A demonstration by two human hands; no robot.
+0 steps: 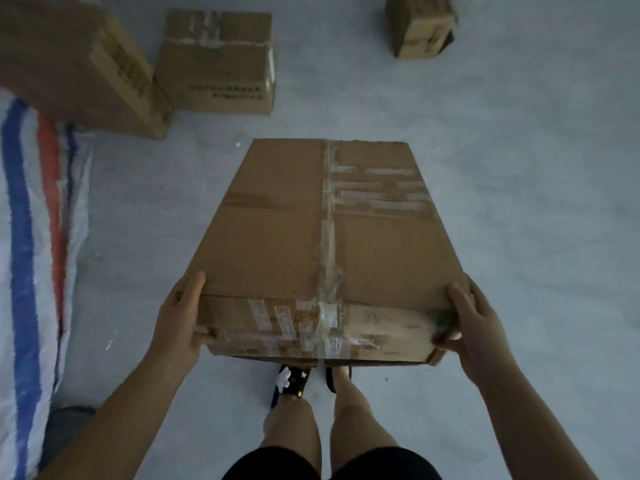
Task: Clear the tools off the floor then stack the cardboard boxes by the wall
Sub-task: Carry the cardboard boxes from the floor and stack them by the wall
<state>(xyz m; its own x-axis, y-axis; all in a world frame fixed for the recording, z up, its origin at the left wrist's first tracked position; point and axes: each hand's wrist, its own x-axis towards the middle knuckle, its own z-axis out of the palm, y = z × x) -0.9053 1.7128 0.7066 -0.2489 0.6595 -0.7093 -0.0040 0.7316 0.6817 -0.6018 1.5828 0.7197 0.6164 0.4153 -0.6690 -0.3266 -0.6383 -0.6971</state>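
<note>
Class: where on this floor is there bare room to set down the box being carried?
Bare floor lies right of the carried box, below the far-right box. The upper left is crowded: two boxes beside the striped sack.

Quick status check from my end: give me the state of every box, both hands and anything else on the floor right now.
Large taped box: sealed, held at its near corners.
Left hand: grips the box's near left corner.
Right hand: grips the near right corner.
Long box: closed, lying on the floor, one end on the sack.
Square box: taped shut, on the floor.
Small box: closed, on the floor apart from the rest.
Striped woven sack: spread flat on the floor.
</note>
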